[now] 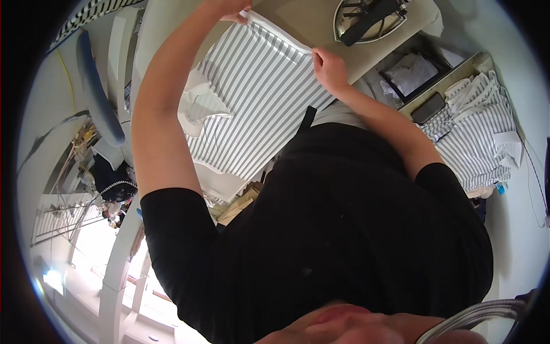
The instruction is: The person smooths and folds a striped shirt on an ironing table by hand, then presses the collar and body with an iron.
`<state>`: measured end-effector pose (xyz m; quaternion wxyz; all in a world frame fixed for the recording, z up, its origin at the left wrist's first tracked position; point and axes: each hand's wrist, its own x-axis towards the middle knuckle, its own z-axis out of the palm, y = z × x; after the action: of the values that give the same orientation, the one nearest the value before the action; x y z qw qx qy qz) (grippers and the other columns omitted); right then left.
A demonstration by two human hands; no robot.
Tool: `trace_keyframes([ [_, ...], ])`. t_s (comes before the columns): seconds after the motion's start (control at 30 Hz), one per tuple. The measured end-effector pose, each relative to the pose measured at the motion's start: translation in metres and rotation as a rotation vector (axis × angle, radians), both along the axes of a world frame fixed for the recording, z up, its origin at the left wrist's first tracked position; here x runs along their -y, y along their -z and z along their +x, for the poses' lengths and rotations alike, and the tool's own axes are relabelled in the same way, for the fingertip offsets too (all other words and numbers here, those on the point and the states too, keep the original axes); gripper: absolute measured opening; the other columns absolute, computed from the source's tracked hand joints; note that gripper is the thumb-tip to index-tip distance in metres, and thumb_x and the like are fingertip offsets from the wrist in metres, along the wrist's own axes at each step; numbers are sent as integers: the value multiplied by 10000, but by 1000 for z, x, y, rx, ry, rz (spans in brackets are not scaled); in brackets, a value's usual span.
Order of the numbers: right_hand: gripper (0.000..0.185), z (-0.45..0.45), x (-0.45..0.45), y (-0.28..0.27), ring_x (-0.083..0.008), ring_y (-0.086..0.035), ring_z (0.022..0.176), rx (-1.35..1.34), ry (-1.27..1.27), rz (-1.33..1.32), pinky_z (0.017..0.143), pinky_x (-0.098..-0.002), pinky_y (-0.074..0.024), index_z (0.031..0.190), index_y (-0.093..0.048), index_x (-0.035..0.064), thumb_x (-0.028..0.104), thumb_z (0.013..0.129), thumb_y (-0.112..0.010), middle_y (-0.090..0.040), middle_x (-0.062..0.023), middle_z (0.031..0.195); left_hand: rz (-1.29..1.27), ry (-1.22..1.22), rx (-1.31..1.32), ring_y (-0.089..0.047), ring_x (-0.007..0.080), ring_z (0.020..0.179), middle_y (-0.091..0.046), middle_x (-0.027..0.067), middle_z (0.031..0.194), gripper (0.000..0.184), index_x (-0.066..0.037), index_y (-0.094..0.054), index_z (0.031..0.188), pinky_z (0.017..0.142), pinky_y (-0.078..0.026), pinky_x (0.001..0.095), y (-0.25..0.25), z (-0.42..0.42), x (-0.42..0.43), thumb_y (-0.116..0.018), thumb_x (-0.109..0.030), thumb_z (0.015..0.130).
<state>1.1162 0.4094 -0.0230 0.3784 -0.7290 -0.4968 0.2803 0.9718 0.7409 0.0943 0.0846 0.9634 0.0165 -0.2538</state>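
A grey-and-white striped garment (258, 86) with a plain white band (281, 35) along its far edge is stretched out in front of me and hangs down toward my body. At the band's left end, my left hand (232, 8) pinches the cloth; part of this hand is cut off by the frame's top. My right hand (329, 67) has its fingers closed on the band's other end, so the band runs fairly straight between both hands. Beyond the right hand, an iron (371, 22) rests on a metal-rimmed stand on the beige work surface (303, 17).
To the right, a pile of striped garments (478, 137) lies beside a dark phone (428, 108). A black tray (413, 74) with white cloth stands near it. At left is a blue padded board (98, 89). White cloth (200, 103) lies under the garment's left side.
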Motion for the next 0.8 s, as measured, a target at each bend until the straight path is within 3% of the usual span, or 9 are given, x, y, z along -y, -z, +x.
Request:
trace_keyframes([
  [0.07, 93, 0, 0, 0, -337, -687, 713, 23, -7, 82, 626, -437, -534, 980, -713, 106, 62, 913, -666, -706, -132, 822, 110, -10, -200, -404, 320, 1414, -534, 102, 1453, 329, -170, -822, 1015, 1144, -368, 522, -4, 1, -2, -812, -419, 802],
  [0.17, 117, 3, 2, -5, -329, -684, 724, 45, -56, 2, 646, -423, -541, 974, -732, 107, 44, 908, -659, -708, -133, 845, -236, 0, 283, -417, 335, 1396, -545, 121, 1434, 402, -168, -787, 1136, 1131, -386, 498, 32, -29, -30, -802, -424, 826],
  [0.3, 79, 3, 2, -3, -309, -680, 693, 53, -67, 6, 634, -398, -542, 952, -742, 96, 74, 897, -689, -698, -122, 810, -269, -185, 527, -423, 352, 1381, -554, 114, 1425, 475, -165, -714, 1268, 1114, -403, 494, 94, -44, -27, -782, -400, 861],
  [0.33, 61, 3, 2, -2, -300, -678, 676, 51, -56, 32, 624, -390, -540, 942, -742, 90, 94, 893, -705, -693, -117, 787, -269, -189, 529, -423, 352, 1381, -554, 114, 1425, 475, -165, -714, 1268, 1114, -403, 494, 84, -39, -21, -782, -400, 861],
  [0.43, 98, 4, -7, -22, -275, -686, 660, -18, -44, -85, 600, -376, -531, 935, -742, 78, 167, 896, -730, -685, -109, 747, 108, -249, -66, -517, 359, 1295, -617, 140, 1323, 559, -143, -612, 1386, 1075, -448, 489, 30, -9, 6, -763, -346, 888],
  [0.57, 229, 0, -12, -23, -233, -690, 608, -100, 10, -204, 572, -355, -523, 899, -731, 52, 281, 911, -743, -668, -98, 671, -302, -647, 42, -607, 367, 1193, -670, 179, 1238, 474, -95, -615, 1356, 1026, -495, 475, 68, -48, 11, -703, -302, 939],
  [0.63, 279, -1, -15, -17, -219, -690, 586, -120, 38, -234, 564, -348, -521, 883, -725, 42, 319, 918, -743, -662, -93, 642, -342, -794, 32, -624, 371, 1175, -678, 190, 1229, 456, -87, -617, 1346, 1014, -504, 470, 68, -68, 17, -689, -299, 949],
  [0.73, 365, -2, -15, -6, -342, -707, 721, -194, 81, -413, 659, -442, -554, 841, -725, 57, 412, 924, -707, -720, -131, 762, -430, -1088, 10, -656, 380, 1139, -695, 211, 1211, 421, -70, -622, 1325, 990, -523, 460, 73, -85, 31, -661, -293, 970],
  [0.8, 373, -3, -15, -3, -290, -693, 640, -166, 85, -382, 613, -408, -542, 830, -710, 39, 396, 936, -705, -695, -117, 698, -391, -1143, 117, -653, 380, 1152, -691, 208, 1233, 407, -70, -634, 1307, 989, -523, 458, 85, -90, 40, -656, -301, 972],
])
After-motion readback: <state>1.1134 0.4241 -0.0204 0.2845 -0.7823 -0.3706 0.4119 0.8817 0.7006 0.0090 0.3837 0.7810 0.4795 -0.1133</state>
